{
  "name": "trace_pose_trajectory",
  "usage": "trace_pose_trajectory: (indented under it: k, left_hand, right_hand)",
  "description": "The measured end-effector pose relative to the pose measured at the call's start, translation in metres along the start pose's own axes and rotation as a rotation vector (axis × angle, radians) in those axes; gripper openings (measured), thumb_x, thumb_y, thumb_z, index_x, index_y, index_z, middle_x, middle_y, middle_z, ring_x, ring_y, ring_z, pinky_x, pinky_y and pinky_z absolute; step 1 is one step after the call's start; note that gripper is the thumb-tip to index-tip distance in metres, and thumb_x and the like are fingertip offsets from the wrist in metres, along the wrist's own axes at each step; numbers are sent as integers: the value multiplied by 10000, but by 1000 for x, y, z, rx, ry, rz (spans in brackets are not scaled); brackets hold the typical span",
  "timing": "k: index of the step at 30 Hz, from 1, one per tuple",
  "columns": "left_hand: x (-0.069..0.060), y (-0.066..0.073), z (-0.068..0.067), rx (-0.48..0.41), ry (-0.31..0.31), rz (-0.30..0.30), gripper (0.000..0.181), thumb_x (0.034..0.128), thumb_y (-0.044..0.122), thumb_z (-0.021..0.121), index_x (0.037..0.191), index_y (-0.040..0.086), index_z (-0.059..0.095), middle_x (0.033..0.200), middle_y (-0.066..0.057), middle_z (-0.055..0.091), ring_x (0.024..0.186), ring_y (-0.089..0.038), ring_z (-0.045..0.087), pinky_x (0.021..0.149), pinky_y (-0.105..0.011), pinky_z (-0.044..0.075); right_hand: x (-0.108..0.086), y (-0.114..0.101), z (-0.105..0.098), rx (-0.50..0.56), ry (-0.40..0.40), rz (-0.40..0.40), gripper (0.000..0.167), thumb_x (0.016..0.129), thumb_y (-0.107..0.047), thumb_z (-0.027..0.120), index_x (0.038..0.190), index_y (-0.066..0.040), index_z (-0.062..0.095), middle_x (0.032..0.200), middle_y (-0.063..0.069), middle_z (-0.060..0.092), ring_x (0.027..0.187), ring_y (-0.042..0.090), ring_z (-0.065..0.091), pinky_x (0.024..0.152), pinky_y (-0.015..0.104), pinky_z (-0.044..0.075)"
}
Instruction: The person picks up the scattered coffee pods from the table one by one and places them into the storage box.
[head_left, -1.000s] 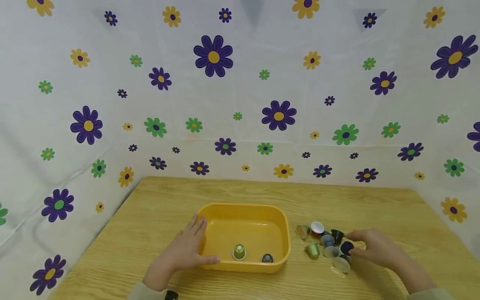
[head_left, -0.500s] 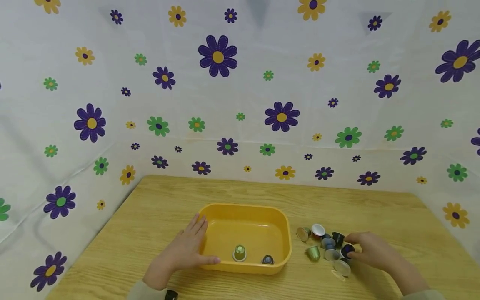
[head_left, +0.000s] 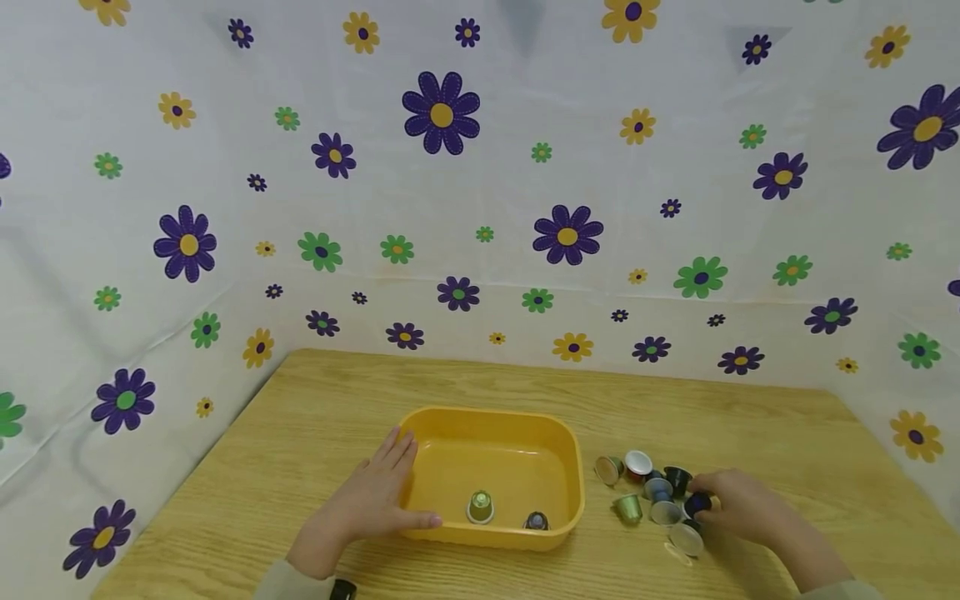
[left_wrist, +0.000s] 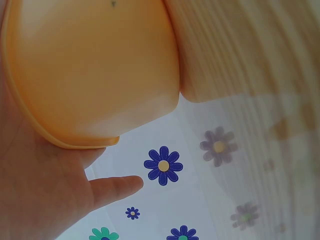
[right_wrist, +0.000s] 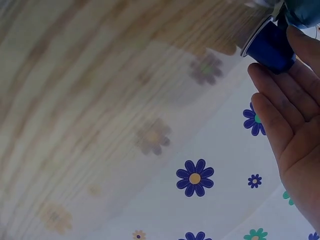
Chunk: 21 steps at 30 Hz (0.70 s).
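In the head view my left hand (head_left: 369, 505) rests with straight fingers on the left rim of a yellow plastic tub (head_left: 517, 538). The left wrist view shows the palm and fingers (left_wrist: 115, 191) against the tub's outer wall (left_wrist: 110, 70). Inside the tub stand a green coffee capsule (head_left: 481, 506) and a dark grey capsule (head_left: 536, 522). To the right, my right hand (head_left: 746, 505) pinches a dark blue capsule (right_wrist: 270, 47) between thumb and fingers, at the right edge of a loose cluster. The right wrist view shows its palm (right_wrist: 305, 145).
Several other capsules lie right of the tub: a light green one (head_left: 628, 509), one with a tan lid (head_left: 608, 470), one with a white lid (head_left: 638, 462) and a black one (head_left: 677, 481). A flowered white cloth (head_left: 480, 183) borders the wooden table (head_left: 315, 408).
My right hand's fingers have closed in on the dark blue capsule at the cluster's edge. My left hand stays on the tub. The view has shifted slightly.
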<state>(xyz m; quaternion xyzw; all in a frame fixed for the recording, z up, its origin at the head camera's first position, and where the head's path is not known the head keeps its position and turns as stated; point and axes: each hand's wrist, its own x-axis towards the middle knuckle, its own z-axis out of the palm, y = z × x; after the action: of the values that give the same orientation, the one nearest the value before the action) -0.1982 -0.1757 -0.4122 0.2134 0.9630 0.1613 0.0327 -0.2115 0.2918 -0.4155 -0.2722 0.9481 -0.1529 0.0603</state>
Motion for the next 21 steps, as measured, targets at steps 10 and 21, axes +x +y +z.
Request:
trace_pose_trajectory:
  k: [10,21]
  left_hand:
    - [-1,2,1,3,-5,4,1045,694,660,559,1369,-64,222,1440,-194,126,1320,-315,12,922,-614,222]
    - [-2,2,-2,-6,-5,1,1039,698,647,569,1367,-67,221,1439,-195,129,1320,-314,15,927,-611,218]
  right_hand:
    - [-1,4,4,35,-27,-29,139,707,-68,697,818,-71,614,778,-31,613,695,106,562,595,301,468]
    - [1,5,7,29,-38,-14,163,698,-51,704,840,-50,624,787,-5,614,689,113,553,588,301,464]
